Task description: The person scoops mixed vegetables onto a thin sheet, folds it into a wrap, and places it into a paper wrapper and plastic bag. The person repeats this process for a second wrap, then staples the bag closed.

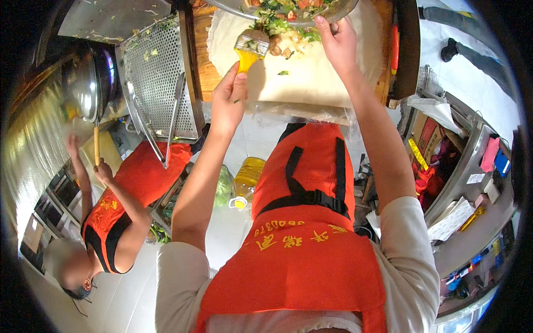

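The left hand is wrapped round a yellow-handled tool, its head at a chopped filling; the right hand pinches a metal bowl by its rim. The filling lies on a pale dough sheet — over a wooden board — beside a perforated tray. Farther left, a co-worker's hand grips a wooden handle.

The brush handle is yellow, the dough sheet cream.
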A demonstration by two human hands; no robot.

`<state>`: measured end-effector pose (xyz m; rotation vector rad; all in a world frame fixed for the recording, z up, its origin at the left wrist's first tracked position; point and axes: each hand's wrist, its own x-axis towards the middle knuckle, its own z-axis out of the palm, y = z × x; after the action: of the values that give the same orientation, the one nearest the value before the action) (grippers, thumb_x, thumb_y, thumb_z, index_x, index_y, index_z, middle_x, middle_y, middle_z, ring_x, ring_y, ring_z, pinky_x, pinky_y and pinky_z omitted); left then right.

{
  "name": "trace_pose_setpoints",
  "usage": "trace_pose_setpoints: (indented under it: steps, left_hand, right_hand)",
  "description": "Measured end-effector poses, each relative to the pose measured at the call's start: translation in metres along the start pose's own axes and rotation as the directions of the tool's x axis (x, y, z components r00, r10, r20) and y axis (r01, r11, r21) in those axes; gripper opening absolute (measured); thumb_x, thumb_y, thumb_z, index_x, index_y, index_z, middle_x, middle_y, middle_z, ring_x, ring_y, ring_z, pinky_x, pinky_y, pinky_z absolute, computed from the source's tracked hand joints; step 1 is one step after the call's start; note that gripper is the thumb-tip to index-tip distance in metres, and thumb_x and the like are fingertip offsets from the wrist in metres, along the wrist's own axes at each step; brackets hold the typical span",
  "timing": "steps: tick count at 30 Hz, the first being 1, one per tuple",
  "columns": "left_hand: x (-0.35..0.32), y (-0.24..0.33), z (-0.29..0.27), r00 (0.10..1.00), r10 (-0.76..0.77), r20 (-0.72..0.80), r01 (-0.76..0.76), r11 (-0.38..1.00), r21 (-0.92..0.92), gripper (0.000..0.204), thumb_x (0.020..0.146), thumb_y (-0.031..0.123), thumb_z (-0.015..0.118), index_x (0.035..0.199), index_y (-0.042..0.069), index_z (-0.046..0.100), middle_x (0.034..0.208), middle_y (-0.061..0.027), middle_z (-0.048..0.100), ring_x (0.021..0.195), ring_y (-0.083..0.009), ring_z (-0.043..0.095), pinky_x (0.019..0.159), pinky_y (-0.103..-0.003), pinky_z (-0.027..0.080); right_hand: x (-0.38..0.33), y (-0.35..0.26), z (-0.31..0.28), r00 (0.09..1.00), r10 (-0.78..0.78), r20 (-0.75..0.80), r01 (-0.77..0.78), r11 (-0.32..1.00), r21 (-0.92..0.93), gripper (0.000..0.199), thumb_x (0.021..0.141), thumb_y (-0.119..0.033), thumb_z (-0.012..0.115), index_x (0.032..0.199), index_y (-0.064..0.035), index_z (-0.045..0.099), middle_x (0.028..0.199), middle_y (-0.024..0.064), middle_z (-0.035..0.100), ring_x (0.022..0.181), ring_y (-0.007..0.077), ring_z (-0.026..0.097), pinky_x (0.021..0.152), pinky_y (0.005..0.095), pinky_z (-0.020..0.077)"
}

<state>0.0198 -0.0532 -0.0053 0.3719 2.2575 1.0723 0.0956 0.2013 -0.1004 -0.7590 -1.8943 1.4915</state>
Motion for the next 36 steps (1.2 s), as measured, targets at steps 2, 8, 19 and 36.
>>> trace_pose_setpoints:
  steps: [2,8,19,36]
  left_hand:
    - [-0.009,0.008,-0.003,0.997,-0.082,-0.005,0.082,0.996,-0.043,0.043,0.103,0.026,0.052,0.135,-0.003,0.053,0.085,-0.0024,0.065,0.074,-0.0100,0.055,0.071,-0.026,0.049]
    - [-0.017,0.011,0.001,0.986,0.094,-0.137,-0.053,0.959,0.279,0.042,0.102,0.028,0.052,0.133,0.000,0.056,0.076,-0.0162,0.063,0.068,-0.0183,0.061,0.067,-0.030,0.051]
    - [-0.031,0.078,0.027,0.996,0.085,0.038,-0.087,0.994,0.062,0.036,0.102,0.016,0.048,0.135,0.002,0.047,0.076,-0.0037,0.060,0.064,-0.0105,0.054,0.060,-0.027,0.045]
    - [0.141,0.132,-0.048,0.869,0.495,0.012,-0.346,0.590,0.729,0.025,0.092,0.027,0.065,0.111,0.012,0.070,0.091,-0.0194,0.070,0.081,-0.0371,0.068,0.071,-0.044,0.054]
  right_hand:
    - [-0.002,0.002,0.001,0.999,-0.032,-0.002,0.032,0.999,0.008,0.029,0.093,-0.029,0.068,0.109,-0.0058,0.066,0.107,0.0116,0.062,0.093,0.0252,0.062,0.081,0.0355,0.0504]
    - [-0.002,0.004,0.007,1.000,-0.013,-0.025,0.016,0.996,0.092,0.029,0.093,-0.030,0.068,0.108,-0.0049,0.066,0.109,0.0116,0.059,0.097,0.0241,0.060,0.084,0.0358,0.0502]
    - [-0.010,-0.010,0.004,0.996,-0.070,-0.057,0.061,0.988,-0.141,0.030,0.092,-0.030,0.067,0.107,-0.0040,0.063,0.108,0.0155,0.053,0.096,0.0331,0.058,0.081,0.0394,0.0499]
    - [-0.005,-0.009,0.005,0.995,-0.071,-0.071,0.069,0.997,-0.036,0.025,0.093,-0.025,0.066,0.106,-0.0038,0.062,0.102,0.0151,0.058,0.087,0.0353,0.059,0.074,0.0409,0.0488]
